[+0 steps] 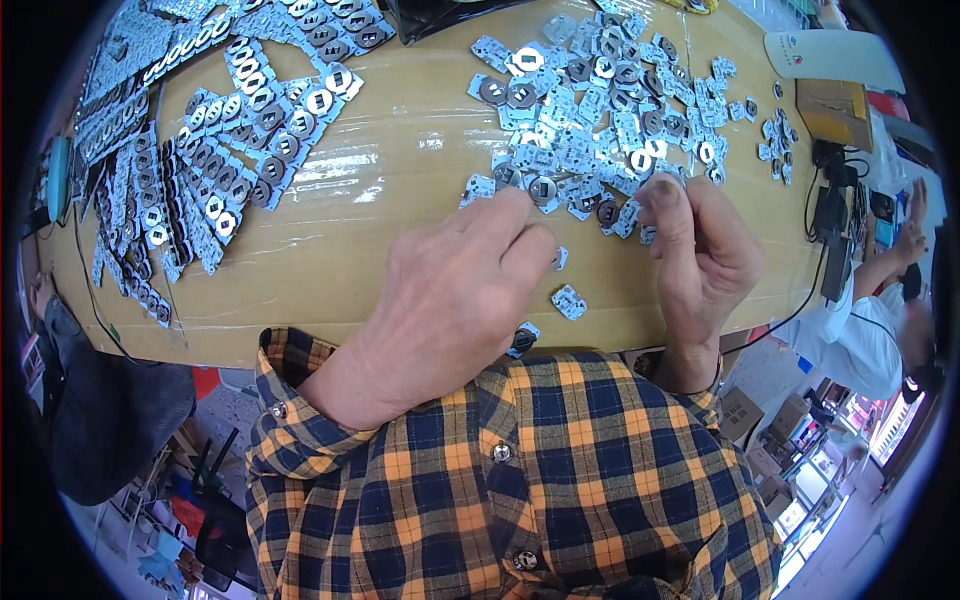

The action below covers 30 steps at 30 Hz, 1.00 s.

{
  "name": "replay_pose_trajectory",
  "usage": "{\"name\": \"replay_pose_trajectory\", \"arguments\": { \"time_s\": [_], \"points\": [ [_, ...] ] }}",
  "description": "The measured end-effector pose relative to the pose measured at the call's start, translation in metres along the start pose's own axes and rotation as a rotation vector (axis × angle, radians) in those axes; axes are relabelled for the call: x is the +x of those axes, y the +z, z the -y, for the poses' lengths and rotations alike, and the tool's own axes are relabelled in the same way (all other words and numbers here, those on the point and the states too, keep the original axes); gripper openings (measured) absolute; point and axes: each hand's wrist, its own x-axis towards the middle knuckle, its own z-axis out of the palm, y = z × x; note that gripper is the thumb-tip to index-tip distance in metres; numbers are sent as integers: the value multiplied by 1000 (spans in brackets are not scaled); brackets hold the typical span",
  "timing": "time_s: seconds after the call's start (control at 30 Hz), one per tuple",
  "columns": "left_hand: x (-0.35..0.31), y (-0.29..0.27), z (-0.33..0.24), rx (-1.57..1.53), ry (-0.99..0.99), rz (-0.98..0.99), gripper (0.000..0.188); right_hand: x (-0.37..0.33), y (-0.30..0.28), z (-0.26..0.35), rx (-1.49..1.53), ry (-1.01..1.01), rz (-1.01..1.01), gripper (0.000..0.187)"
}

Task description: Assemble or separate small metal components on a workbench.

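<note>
Long strips of joined metal pieces point(150, 200) fan out across the left of the wooden table point(400, 150). A cardboard box point(835, 110) and a white sheet point(835, 55) sit far right, near black cables point(830, 230) and another person point(870, 330)

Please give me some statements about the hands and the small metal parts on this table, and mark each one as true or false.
1. The left hand and the right hand both reach to the near edge of the loose pile of small metal parts. True.
2. The table is bare glass. False: it is a wooden top with a glossy, shiny cover.
3. Strips of joined parts lie fanned out at the left of the table. True.
4. The person wears gloves. False: both hands are bare.
5. A single part lies apart between the hands. True.
</note>
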Motion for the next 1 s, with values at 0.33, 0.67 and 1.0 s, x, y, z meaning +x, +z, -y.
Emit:
{"name": "replay_pose_trajectory", "arguments": {
  "time_s": [0.33,0.67,1.0],
  "points": [
    [-10,5,6,-91,26,-154,15,-9,-4,8,207,169,309,24],
    [-13,-8,-3,127,245,-256,30,-18,12,34,588,515,423,32],
    [-12,-13,-5,170,443,-213,30,-7,5,22,694,554,522,30]
  ]
}}
